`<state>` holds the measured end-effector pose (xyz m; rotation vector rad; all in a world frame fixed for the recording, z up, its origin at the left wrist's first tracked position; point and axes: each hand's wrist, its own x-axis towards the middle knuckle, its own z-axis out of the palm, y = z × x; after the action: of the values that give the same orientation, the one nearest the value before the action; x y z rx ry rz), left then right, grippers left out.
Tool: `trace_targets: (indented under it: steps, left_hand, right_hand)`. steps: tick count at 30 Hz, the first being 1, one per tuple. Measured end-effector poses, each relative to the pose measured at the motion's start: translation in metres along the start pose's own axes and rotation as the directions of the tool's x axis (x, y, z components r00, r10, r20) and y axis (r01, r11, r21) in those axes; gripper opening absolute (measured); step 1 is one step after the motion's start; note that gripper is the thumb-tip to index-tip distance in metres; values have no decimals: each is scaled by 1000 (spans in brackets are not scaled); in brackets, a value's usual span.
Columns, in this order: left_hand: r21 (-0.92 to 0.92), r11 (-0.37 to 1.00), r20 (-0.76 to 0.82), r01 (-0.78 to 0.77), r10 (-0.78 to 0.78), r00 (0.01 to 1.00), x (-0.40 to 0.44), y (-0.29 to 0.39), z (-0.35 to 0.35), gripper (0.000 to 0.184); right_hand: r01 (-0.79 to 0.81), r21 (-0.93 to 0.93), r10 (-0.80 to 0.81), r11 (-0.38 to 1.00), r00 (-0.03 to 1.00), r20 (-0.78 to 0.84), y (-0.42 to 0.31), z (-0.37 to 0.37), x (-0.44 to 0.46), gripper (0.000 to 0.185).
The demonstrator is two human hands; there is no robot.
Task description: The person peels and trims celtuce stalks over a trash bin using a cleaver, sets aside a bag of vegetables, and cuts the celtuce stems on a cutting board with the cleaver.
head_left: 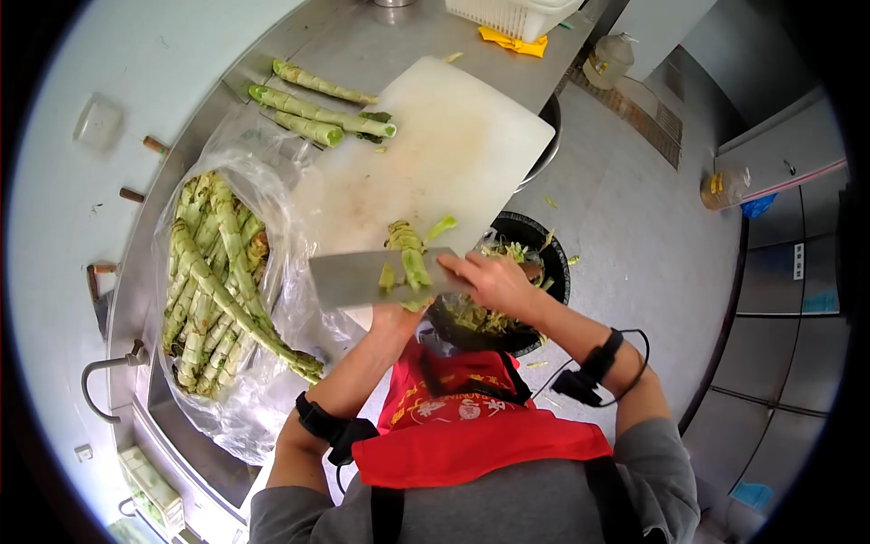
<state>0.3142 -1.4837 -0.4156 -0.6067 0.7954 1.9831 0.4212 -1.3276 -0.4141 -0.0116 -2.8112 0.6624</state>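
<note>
My right hand (pixel 500 285) is closed round the handle of a cleaver (pixel 344 279), its wide blade pointing left across the near edge of a white cutting board (pixel 444 136). A short celtuce stem (pixel 404 239), partly peeled and pale green, lies tilted at the blade. My left hand (pixel 397 319) is under the blade at the stem's lower end and appears closed on it; most of its fingers are hidden. A strip of green peel (pixel 441 227) lies just beyond the stem. Below the cleaver handle, a black bin (pixel 560 249) holds peelings.
Several unpeeled celtuce stems (pixel 204 281) fill a clear plastic bag (pixel 304 213) to the left. Three more stems (pixel 317 109) lie at the board's far left corner. A white basket (pixel 517 16) and yellow cloth (pixel 513 42) are at the back. A tap (pixel 109 363) stands far left.
</note>
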Motion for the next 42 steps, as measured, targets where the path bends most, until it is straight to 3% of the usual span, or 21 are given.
trace_targets:
  steps: [3,10,13,16,19,20,23,24,27,28,30,42]
  left_hand:
    - [147,988,136,44,-64,989,7,7,-17,40]
    - [123,991,95,49,-61,994,4,1,-25,42]
    - [117,992,87,51,-61,994,9,4,-31,42]
    - [151,986,90,68,-82,993,6,8,-36,41]
    - [151,986,109,74,-91,990,5,12,-32,42]
    - [128,988,133,89,-106,985,6,12,-33,42]
    - [123,989,112,86,-100,989,8,9,-35,42]
    - [129,989,89,76,-88,992,9,7,-35,42]
    - [63,992,76,107,-112,991,5,10,-30,43]
    - [68,991,105,114,-121,987,5,10,-32,42]
    - [75,991,175,115,-127,976,7,13,-33,42]
    - [113,991,181,76,-96,979,9,15,-35,39]
  right_hand:
    - [-110,-17,111,994,994,17,23,16,18,38]
    - [-115,-119,128,986,986,110,11,-2,14,38]
    - [-122,84,118,989,992,53,25,12,10,33]
    - [-434,374,299,819,881,367,40,-4,22,25]
    - [-439,466,304,768,891,337,53,6,20,23]
    - [-421,345,301,839,887,351,39,-4,25,23]
    - [-126,-4,126,992,989,74,10,2,14,32]
    - [-133,-27,135,991,975,174,-3,-8,16,44]
    - [-143,13,139,990,975,172,-9,-3,19,40]
    - [-195,-13,195,981,976,101,11,22,18,35]
    - [-197,-46,202,979,972,121,19,26,24,33]
    - [-174,-29,176,984,972,153,11,21,40,21]
